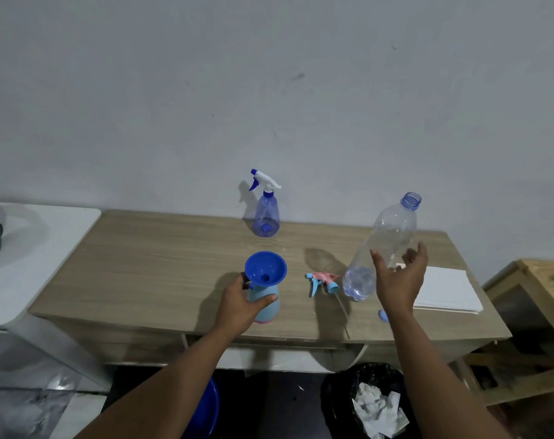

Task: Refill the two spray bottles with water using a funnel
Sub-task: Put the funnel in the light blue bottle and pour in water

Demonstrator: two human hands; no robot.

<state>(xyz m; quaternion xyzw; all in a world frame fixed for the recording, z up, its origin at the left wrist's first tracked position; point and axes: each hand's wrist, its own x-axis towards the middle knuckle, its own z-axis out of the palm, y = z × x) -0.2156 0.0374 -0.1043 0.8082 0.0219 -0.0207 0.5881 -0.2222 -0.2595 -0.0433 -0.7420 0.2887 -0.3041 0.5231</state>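
Observation:
My left hand [242,304] grips a light blue spray bottle [267,307] standing near the front edge of the wooden table [161,264]. A blue funnel [265,269] sits in its neck. That bottle's pink and blue sprayer head [322,280] lies loose on the table to the right. My right hand [399,280] cups a clear, uncapped water bottle [386,239] between thumb and spread fingers. The bottle leans to the right with a little water at its base. A translucent blue spray bottle [266,217] with its white sprayer on stands at the back by the wall.
A small blue cap [383,315] lies by my right wrist. White sheets of paper [448,291] rest at the table's right end. Below are a bin lined with a black bag [373,400] and a blue tub [207,407]. A white surface [47,248] adjoins on the left, a wooden shelf [529,312] on the right.

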